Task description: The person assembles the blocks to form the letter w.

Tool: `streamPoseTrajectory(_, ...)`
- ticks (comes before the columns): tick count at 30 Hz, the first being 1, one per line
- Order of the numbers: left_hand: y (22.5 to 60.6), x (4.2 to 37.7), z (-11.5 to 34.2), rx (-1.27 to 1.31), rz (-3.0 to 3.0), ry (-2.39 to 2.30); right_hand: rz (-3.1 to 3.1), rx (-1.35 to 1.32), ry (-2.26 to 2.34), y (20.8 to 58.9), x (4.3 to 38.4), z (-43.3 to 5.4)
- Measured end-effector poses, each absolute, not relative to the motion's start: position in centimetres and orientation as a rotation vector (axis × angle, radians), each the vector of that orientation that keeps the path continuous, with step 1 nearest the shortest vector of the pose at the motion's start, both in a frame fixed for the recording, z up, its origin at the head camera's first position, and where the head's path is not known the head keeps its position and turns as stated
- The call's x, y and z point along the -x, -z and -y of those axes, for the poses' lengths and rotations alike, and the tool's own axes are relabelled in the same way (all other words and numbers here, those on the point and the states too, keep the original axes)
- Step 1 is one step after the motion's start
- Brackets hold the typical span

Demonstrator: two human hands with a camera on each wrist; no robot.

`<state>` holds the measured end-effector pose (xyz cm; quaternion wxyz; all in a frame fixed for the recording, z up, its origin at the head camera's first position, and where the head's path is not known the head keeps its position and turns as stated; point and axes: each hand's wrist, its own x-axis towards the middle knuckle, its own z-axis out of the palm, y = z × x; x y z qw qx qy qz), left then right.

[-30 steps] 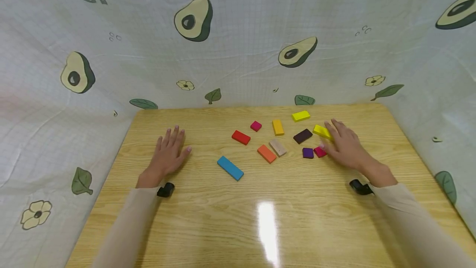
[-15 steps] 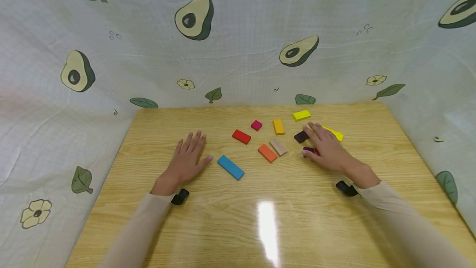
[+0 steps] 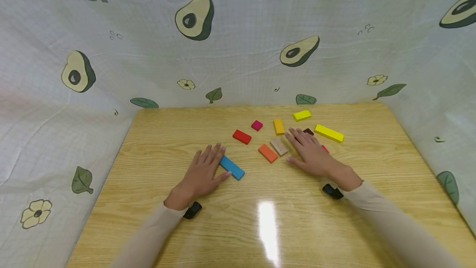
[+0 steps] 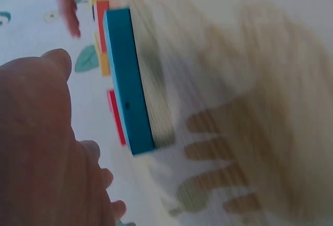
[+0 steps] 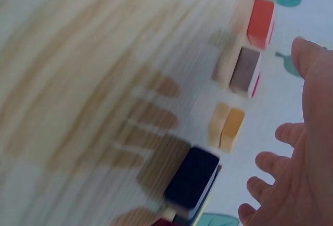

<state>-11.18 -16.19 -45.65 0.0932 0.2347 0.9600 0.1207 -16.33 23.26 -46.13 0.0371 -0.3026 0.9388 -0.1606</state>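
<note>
My left hand (image 3: 202, 177), fingers straight and spread, is over the left end of a long blue block (image 3: 233, 168). In the left wrist view the hand looks raised beside the blue block (image 4: 127, 83), holding nothing. My right hand (image 3: 310, 154) spreads its fingers above a dark block (image 3: 309, 131) and a crimson block (image 3: 325, 148), both partly covered. The purple block is hidden under it in the head view. Left of its fingertips lie a plain wooden block (image 3: 279, 147) and an orange-red block (image 3: 267, 153). The right wrist view shows the hand apart from the dark block (image 5: 192, 176).
A red block (image 3: 242, 137), a small crimson block (image 3: 257, 125) and an amber block (image 3: 279, 127) lie toward the back. Two yellow blocks, one short (image 3: 302, 115) and one long (image 3: 329, 133), lie at the right. A patterned cloth (image 3: 238, 53) surrounds the wooden table (image 3: 223, 226).
My left hand has moved right, from bare table to the blue block. My right hand has moved left, uncovering the long yellow block and covering the purple one. The blocks stay put.
</note>
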Motion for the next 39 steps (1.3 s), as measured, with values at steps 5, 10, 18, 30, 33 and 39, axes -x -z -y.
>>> streamPoseTrajectory(5, 45.5, 10.1, 15.1, -0.700, -2.844, -0.326, -2.861, 0.963, 0.511, 46.3, 16.3, -22.3)
streamPoseTrajectory(10, 45.4, 9.2, 14.1, -0.688, -2.845, -0.303, -2.844, 1.001, 0.517, 46.4, 16.2, -21.3)
streamPoseTrajectory(18, 45.6, 8.2, 13.1, -0.696, -2.919, -0.279, -2.831, 1.056, 0.519, 46.6, 15.9, -20.2)
streamPoseTrajectory(30, 46.2, 8.1, 12.7, -0.690, -2.900, -0.326, -2.808, 1.113, 0.516, 46.9, 15.9, -19.1)
streamPoseTrajectory(33, 46.5, 8.3, 12.8, -0.701, -2.891, -0.362, -2.808, 1.121, 0.509, 47.0, 15.9, -18.9)
streamPoseTrajectory(39, 46.8, 8.9, 12.9, -0.715, -2.886, -0.460, -2.799, 1.140, 0.513, 46.9, 16.0, -18.6)
